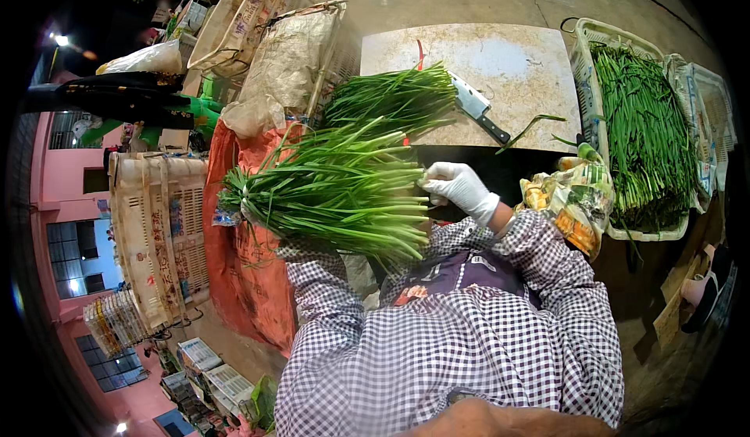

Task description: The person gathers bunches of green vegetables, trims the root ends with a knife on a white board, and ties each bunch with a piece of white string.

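A large loose bunch of garlic chives (328, 191) lies across my left forearm, pale stem ends toward the right and green tips toward the left. Only a bit of white glove on my left hand (247, 201) shows among the leaves; the rest is hidden as it holds the bunch. My right hand (461, 190), in a white glove, is closed with curled fingers at the stem ends. Whatever its fingertips grip is too small to name. Beyond, a second pile of chives (391, 97) rests on the pale board (539, 69), beside a cleaver (478, 109) with a black handle.
At right stands a white plastic basket (587, 85) filled with chives, with a printed plastic bag (574, 195) before it. Orange-red sheeting (250, 296) hangs at left, near stacked crates (156, 234). A loose chive (531, 130) lies near the cleaver, and a red strip (419, 54) lies behind the pile.
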The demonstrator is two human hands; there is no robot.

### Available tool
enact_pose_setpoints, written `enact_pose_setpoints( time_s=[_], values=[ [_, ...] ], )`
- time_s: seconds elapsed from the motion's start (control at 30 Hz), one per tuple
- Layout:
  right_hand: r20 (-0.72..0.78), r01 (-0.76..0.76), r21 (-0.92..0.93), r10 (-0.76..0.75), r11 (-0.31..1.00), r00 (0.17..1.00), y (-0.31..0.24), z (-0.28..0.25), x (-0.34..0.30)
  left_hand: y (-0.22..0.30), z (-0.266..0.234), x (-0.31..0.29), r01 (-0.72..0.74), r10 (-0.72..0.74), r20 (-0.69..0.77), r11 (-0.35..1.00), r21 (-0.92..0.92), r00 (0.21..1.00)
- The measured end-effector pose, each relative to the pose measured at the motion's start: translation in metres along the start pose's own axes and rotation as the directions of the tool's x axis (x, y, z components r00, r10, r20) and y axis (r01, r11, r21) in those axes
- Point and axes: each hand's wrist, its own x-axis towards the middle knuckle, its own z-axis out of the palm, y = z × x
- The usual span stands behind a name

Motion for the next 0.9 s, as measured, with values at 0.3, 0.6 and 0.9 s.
enact_pose_setpoints(
  time_s=[0.3, 0.6, 0.9],
  values=[
    [0.193, 0.220, 0.019, -0.220, 0.975, 0.956, 0.010, 0.026, 0.032, -0.004, 0.003, 0.006, 0.020, -0.020, 0.001, 1.000, 0.004, 1.000],
    [0.093, -0.104, -0.328, 0.142, 0.939, 0.985, 0.014, -0.043, 0.012, -0.002, 0.000, -0.002, 0.001, -0.001, -0.002, 1.000, 0.005, 1.000],
    [-0.153, -0.161, -0.982, -0.079, -0.102, 0.985, 0.034, -0.060, -0.009, -0.007, 0.002, -0.003, 0.008, -0.008, -0.014, 1.000, 0.004, 1.000]
  ],
)
